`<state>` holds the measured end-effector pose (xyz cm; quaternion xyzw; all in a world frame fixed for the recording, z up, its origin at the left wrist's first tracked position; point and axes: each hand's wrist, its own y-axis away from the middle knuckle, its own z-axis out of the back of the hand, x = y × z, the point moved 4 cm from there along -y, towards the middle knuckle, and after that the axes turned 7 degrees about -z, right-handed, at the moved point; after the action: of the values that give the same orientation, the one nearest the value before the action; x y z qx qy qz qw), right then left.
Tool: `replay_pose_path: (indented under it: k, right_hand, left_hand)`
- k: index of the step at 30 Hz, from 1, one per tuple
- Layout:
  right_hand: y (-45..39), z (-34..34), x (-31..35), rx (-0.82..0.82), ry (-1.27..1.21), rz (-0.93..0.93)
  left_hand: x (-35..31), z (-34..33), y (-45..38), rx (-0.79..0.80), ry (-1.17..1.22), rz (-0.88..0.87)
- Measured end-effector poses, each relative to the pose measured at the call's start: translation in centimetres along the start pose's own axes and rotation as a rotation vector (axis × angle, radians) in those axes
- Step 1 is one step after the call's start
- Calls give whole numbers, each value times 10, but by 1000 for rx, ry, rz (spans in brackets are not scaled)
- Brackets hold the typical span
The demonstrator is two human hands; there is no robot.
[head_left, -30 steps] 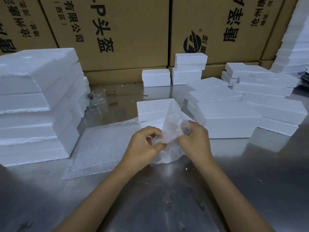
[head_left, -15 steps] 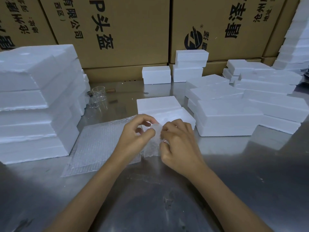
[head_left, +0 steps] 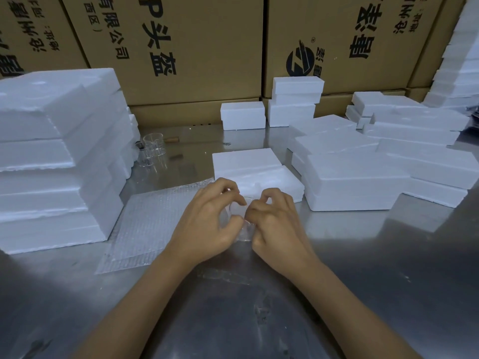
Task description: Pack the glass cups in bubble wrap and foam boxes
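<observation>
At the middle of the steel table, my left hand (head_left: 207, 221) and my right hand (head_left: 274, 221) both grip a glass cup wrapped in bubble wrap (head_left: 242, 224), fingers curled round it from either side; the hands hide most of it. A flat sheet of bubble wrap (head_left: 150, 224) lies on the table just left of my hands. Just behind my hands, two white foam box pieces (head_left: 248, 167) lie on the table. Bare glass cups (head_left: 153, 149) stand further back on the left.
Tall stacks of foam boxes (head_left: 57, 156) fill the left side, and lower stacks (head_left: 363, 172) crowd the right. Two small foam box piles (head_left: 293, 102) stand at the back. Large cardboard cartons (head_left: 181, 47) wall off the rear. The steel table (head_left: 259, 307) stretches toward me.
The loose flap of bubble wrap that stood up between my hands has been folded down round the cup. Both hands have closed in tighter on the bundle and lowered it toward the table.
</observation>
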<state>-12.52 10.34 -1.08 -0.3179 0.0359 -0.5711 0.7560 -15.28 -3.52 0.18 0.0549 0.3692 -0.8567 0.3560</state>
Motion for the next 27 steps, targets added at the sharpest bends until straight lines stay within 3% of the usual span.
replay_pose_path:
  k: [4, 8, 11, 16, 18, 27]
  right_hand:
    - [-1, 14, -13, -246, -337, -183]
    - [-3, 23, -36, -392, -356, -390]
    - [-4, 21, -55, -326, -330, -438]
    - [-4, 4, -71, -49, -268, -411]
    - [-3, -2, -70, -5, -247, -398]
    - [-4, 2, -69, -40, -249, -390]
  left_hand:
    - [3, -14, 3, 178, -121, -45]
    - [5, -22, 2, 153, -128, 23]
    - [3, -18, 1, 61, -17, 79]
    - [-1, 7, -10, -294, 136, 133]
    - [2, 12, -20, -346, 151, 194]
    - [32, -23, -45, -58, -1, 149]
